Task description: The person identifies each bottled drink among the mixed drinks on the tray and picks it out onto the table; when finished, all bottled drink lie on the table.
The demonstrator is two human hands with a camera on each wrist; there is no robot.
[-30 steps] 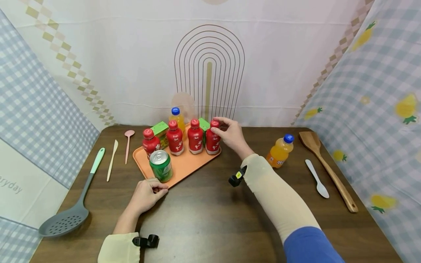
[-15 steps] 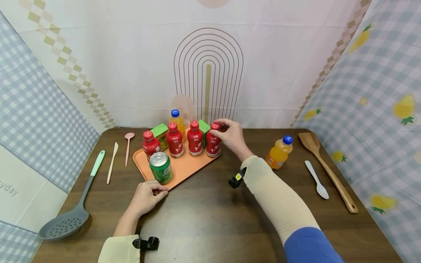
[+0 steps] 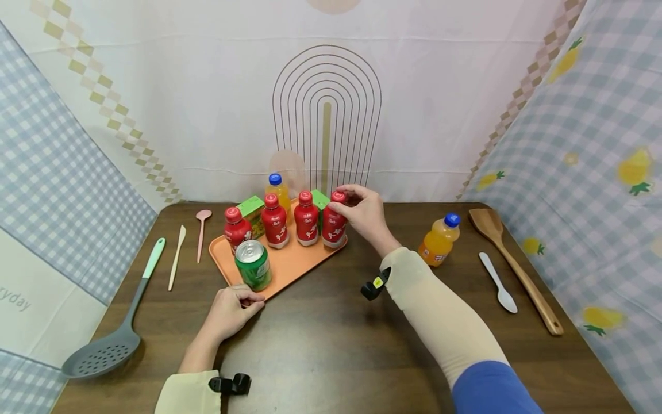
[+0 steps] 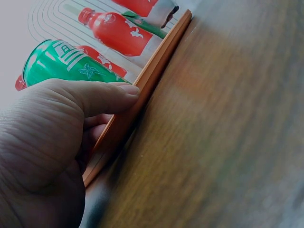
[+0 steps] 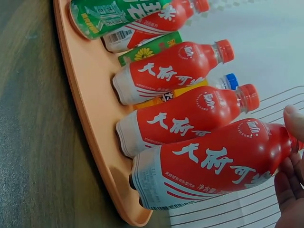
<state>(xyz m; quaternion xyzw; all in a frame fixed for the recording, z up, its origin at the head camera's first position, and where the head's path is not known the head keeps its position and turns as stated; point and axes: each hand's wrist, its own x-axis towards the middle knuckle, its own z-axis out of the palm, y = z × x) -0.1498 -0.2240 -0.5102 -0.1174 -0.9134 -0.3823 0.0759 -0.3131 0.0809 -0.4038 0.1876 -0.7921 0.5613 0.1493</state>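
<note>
My right hand (image 3: 364, 213) pinches the cap end of the rightmost red bottle (image 3: 334, 226), which leans slightly at the right end of an orange tray (image 3: 295, 261). In the right wrist view that red bottle (image 5: 204, 166) is closest, its base over the tray's corner; whether the base touches the tray cannot be told. My left hand (image 3: 231, 310) holds the tray's near corner; its thumb (image 4: 118, 95) lies on the rim in the left wrist view. Beside that hand stands a green can (image 3: 253, 264). Other red bottles (image 3: 307, 221) stand upright along the tray.
Behind the red bottles are green cartons (image 3: 251, 210) and an orange-drink bottle (image 3: 277, 192). Another orange-drink bottle (image 3: 439, 240) stands on the table to the right, near a white spoon (image 3: 499, 282) and wooden spatula (image 3: 517, 270). A slotted turner (image 3: 111, 345), knife (image 3: 177, 259) and pink spoon (image 3: 201, 233) lie left.
The rightmost red bottle has shifted slightly and tilted a little in my right hand, its base moving slightly left. My left hand stays on the tray corner. The head view has shifted slightly.
</note>
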